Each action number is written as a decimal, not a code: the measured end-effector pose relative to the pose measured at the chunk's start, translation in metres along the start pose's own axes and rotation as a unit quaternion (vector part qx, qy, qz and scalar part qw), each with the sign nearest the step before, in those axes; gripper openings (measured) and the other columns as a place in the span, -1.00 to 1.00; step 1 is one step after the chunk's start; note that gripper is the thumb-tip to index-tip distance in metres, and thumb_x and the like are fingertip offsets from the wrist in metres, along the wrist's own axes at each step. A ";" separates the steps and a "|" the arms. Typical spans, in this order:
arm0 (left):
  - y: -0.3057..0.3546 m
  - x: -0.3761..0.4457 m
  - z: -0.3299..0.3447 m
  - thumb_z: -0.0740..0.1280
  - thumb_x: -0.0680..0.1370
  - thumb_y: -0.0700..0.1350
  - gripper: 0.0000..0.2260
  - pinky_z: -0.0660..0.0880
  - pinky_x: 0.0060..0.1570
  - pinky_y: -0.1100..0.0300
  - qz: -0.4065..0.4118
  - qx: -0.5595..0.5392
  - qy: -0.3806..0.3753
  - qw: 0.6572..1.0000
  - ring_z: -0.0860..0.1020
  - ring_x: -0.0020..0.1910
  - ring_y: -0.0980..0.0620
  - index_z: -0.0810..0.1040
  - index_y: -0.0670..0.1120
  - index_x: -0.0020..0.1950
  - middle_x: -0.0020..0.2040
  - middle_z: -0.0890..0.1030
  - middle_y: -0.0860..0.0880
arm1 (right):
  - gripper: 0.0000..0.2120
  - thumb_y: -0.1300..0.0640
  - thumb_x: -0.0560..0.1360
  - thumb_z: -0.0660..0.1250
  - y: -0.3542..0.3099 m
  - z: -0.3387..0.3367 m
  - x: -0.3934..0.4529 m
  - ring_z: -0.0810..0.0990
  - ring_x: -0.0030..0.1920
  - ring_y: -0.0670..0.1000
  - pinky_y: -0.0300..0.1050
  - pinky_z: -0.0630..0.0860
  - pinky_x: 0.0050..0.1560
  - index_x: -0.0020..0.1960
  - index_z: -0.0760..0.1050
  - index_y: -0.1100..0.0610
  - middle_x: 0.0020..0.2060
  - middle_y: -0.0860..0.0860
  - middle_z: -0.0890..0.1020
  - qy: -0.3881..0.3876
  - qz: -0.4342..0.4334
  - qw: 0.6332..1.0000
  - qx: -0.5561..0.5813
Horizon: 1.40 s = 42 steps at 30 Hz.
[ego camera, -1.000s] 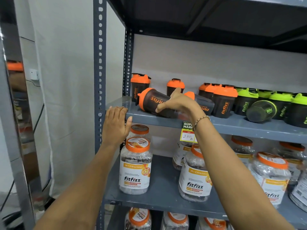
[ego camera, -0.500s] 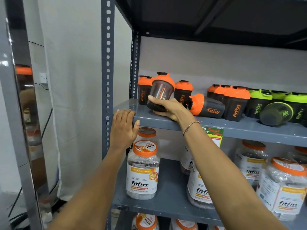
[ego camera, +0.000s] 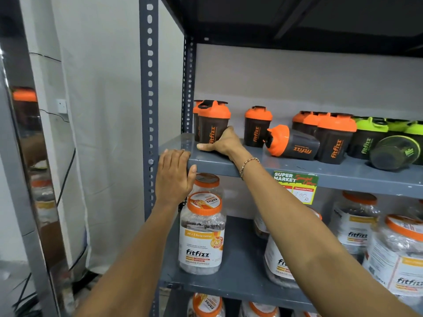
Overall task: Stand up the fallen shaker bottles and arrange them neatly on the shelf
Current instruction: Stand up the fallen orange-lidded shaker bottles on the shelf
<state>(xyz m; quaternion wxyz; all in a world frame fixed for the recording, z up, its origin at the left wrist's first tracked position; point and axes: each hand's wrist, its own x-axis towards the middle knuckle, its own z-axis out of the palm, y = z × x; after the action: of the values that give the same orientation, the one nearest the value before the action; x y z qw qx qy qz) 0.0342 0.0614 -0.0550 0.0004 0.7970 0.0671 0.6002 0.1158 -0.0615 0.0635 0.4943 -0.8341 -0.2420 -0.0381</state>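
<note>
An orange-lidded black shaker bottle [ego camera: 211,124] stands upright at the left end of the grey shelf [ego camera: 297,171], with my right hand [ego camera: 223,143] wrapped around its base. My left hand [ego camera: 175,177] lies flat on the shelf's front left corner and holds nothing. A second orange-lidded shaker [ego camera: 291,144] lies on its side further right, lid toward the left. A green-lidded shaker [ego camera: 393,152] lies on its side at the right, its bottom facing me. Other orange [ego camera: 257,125] and green [ego camera: 366,138] shakers stand upright behind.
Clear fitfizz jars [ego camera: 202,229] with orange lids fill the shelf below. A price tag [ego camera: 296,185] hangs from the shelf's front edge. The perforated steel upright [ego camera: 150,88] stands at the left, a white curtain behind it, and a shiny metal post [ego camera: 25,156] at far left.
My right hand has lifted the fallen orange shaker, turned it upright and set it down at the shelf's left end. My left hand stayed on the shelf corner.
</note>
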 end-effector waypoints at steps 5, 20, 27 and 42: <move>0.006 0.001 -0.007 0.09 0.57 0.03 -0.65 0.15 0.41 0.03 -0.022 -0.005 -0.036 0.999 0.49 0.15 -0.14 0.47 -0.17 0.17 0.10 0.55 -0.16 | -0.10 -0.04 0.22 0.61 -0.002 -0.011 -0.017 0.45 0.32 0.14 0.01 0.42 0.28 0.36 0.22 0.22 0.30 0.13 0.47 -0.020 0.002 0.998 -0.054; 0.112 0.006 0.000 0.10 0.58 -0.04 -0.67 0.04 0.47 0.00 -0.017 -0.059 -0.054 0.997 0.49 0.24 -0.09 0.56 -0.15 0.15 0.14 0.57 -0.09 | -0.64 0.29 0.41 0.47 0.034 -0.216 -0.057 0.58 0.12 0.07 -0.15 0.45 0.15 0.19 0.57 0.26 0.12 0.19 0.65 0.133 -0.063 0.944 -0.294; 0.122 0.002 0.006 0.09 0.59 0.02 -0.67 0.14 0.39 -0.01 0.005 -0.002 -0.088 0.996 0.46 0.16 -0.09 0.51 -0.12 0.17 0.13 0.54 -0.10 | -0.35 0.35 0.43 0.39 0.061 -0.210 -0.038 0.37 0.36 0.30 0.11 0.39 0.31 0.44 0.19 0.28 0.32 0.29 0.44 0.003 -0.041 0.881 -0.472; 0.124 0.001 0.004 0.10 0.58 0.04 -0.67 0.15 0.33 0.06 0.002 0.025 -0.086 0.996 0.48 0.14 -0.09 0.49 -0.11 0.19 0.13 0.56 -0.11 | -0.40 0.21 0.26 0.58 0.076 -0.203 -0.028 0.57 0.09 0.17 -0.04 0.52 0.04 0.23 0.43 0.24 0.11 0.17 0.60 0.042 -0.082 0.925 -0.369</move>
<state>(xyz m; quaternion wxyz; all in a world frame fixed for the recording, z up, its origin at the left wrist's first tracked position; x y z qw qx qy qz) 0.0516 -0.0605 -0.0451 -0.0154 0.8458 0.0804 0.5271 0.1600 -0.2733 0.0969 0.1564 -0.9324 -0.2573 -0.2001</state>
